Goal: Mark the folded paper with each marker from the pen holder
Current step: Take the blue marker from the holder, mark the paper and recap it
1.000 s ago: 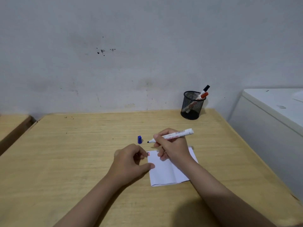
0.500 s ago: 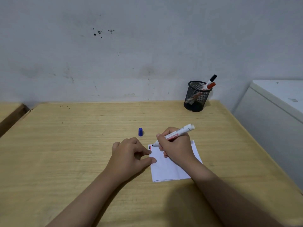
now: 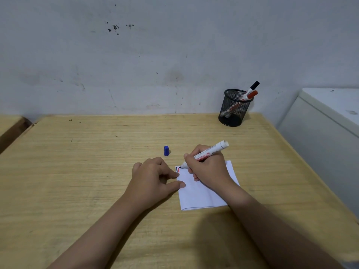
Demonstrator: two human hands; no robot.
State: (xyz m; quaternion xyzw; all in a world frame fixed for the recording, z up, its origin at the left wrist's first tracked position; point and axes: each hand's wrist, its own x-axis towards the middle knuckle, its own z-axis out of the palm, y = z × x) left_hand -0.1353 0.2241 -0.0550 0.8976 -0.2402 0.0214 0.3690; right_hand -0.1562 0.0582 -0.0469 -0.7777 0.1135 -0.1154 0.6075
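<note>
The folded paper (image 3: 202,193) lies flat on the tabletop (image 3: 77,171), well in front of the mesh pen holder (image 3: 234,108) that stands at the far edge with a black-capped marker (image 3: 252,87) and a red-capped marker (image 3: 250,95) inside. The right hand (image 3: 208,167) grips an uncapped marker (image 3: 206,153), tip touching the paper's far left corner beside short red and dark marks (image 3: 177,169). The left hand (image 3: 155,177), fingers loosely curled and holding nothing, pins the paper's left edge; a blue cap (image 3: 166,150) stands just beyond that corner.
</note>
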